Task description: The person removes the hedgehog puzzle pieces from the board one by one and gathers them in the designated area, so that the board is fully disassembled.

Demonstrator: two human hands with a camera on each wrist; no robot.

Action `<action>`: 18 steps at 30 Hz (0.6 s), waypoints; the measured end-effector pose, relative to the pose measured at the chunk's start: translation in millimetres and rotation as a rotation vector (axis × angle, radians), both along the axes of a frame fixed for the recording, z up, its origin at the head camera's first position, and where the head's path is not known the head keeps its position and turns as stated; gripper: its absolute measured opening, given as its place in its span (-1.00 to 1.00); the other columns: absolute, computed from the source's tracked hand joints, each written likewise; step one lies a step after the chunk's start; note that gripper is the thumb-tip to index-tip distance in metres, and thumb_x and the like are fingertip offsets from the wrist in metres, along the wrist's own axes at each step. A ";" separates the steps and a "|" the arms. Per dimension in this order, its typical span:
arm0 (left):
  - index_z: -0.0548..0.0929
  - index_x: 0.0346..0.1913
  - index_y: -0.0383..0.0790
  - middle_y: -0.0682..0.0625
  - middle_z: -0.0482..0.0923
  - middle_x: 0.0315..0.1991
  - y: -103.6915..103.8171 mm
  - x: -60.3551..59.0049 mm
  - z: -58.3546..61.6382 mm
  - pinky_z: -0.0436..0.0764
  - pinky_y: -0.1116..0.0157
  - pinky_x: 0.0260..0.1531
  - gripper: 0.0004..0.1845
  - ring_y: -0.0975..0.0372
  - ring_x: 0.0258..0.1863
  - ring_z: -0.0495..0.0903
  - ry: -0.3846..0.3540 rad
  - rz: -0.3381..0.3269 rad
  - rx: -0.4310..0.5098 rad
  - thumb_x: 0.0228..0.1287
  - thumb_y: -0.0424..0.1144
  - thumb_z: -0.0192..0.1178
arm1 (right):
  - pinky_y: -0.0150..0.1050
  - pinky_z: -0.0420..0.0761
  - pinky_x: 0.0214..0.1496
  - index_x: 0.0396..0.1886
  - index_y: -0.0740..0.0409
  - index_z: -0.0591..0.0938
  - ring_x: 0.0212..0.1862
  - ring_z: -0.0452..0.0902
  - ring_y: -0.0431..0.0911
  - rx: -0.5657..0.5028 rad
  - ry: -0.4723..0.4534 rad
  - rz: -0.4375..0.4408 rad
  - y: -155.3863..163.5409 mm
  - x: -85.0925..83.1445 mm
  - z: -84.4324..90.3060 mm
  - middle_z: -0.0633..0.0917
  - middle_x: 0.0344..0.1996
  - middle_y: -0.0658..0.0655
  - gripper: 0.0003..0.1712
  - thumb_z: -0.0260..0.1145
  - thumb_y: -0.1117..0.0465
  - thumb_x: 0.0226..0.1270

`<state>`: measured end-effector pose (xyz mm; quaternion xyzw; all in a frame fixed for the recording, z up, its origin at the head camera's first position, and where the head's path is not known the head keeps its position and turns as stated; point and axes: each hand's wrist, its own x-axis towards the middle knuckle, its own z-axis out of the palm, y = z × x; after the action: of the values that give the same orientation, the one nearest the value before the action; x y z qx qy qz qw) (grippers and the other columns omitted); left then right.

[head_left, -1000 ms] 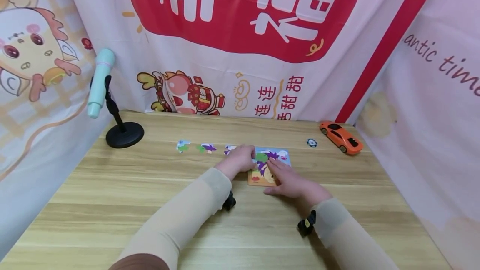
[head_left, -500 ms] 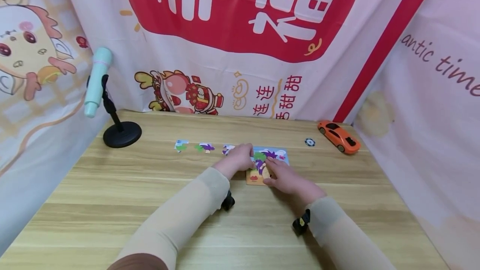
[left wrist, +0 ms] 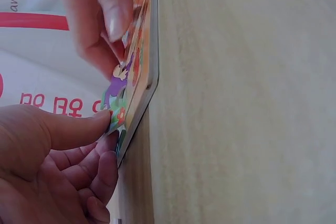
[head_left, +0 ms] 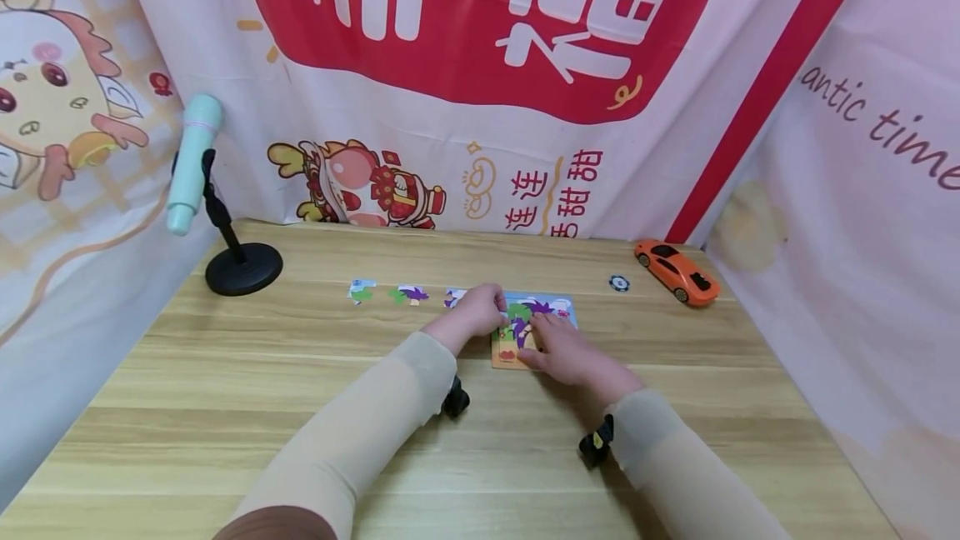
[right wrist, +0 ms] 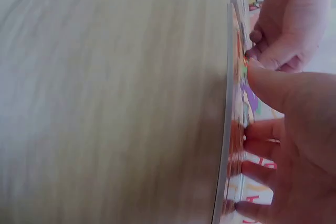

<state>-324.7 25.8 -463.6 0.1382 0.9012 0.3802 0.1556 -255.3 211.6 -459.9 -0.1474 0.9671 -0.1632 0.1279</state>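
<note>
A picture puzzle board (head_left: 507,361) with a blue top and an orange bottom lies on the wooden table. At its left side my left hand (head_left: 480,311) pinches a puzzle piece (left wrist: 118,86) between thumb and fingers. Purple, green and a red flower show on the piece, which is tilted over the board's surface in the left wrist view. My right hand (head_left: 566,350) rests on the board's right half with fingers spread, covering part of the picture. In the right wrist view its thumb reaches close to the left hand's fingertips.
Left of the board lie loose puzzle pieces: one blue and green (head_left: 362,291), one green and purple (head_left: 408,295), one partly behind the left hand (head_left: 452,297). A mint microphone on a black stand (head_left: 244,268), a small round chip (head_left: 619,282) and an orange toy car (head_left: 677,273) stand farther back.
My right hand has slid a little left, its thumb now farther across the board's lower part. The left hand stays at the board's left side. The head view has shifted slightly.
</note>
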 end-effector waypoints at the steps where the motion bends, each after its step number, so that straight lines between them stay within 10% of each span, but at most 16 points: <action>1: 0.54 -0.25 -0.16 -0.05 0.54 -0.27 0.2 0.0 0.3 0.49 0.19 -0.26 -0.87 0.10 -0.27 0.49 -0.001 0.000 0.000 0.29 -0.29 0.31 | 0.05 0.26 0.37 0.42 0.15 0.34 0.32 0.28 0.08 0.004 0.016 -0.006 -1.8 -0.7 -0.1 0.41 0.30 0.19 -0.20 0.21 -0.25 0.38; 6: 0.54 -0.24 -0.16 -0.05 0.54 -0.27 0.4 -0.3 1.0 0.50 0.20 -0.28 -0.87 0.10 -0.28 0.50 0.002 -0.006 0.002 0.29 -0.29 0.31 | -0.03 0.42 0.21 0.26 0.11 0.43 0.03 0.37 -0.01 0.042 0.062 -0.048 -8.3 -4.5 -2.0 0.48 0.02 0.08 -0.26 0.29 -0.28 0.29; 18: 0.62 -0.28 -0.20 -0.04 0.56 -0.28 -4.9 -4.5 -2.7 0.47 0.22 -0.24 -0.92 0.12 -0.26 0.49 -0.040 0.038 0.115 0.27 -0.31 0.33 | 0.04 0.36 0.30 0.35 0.12 0.39 0.19 0.36 0.03 0.035 0.026 -0.102 -11.3 -5.9 -5.3 0.48 0.13 0.11 -0.16 0.34 -0.27 0.25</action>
<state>-329.3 21.0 -466.3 0.1221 0.8771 0.4368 0.1579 -261.2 200.3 -465.2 -0.0976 0.9777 -0.1507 0.1092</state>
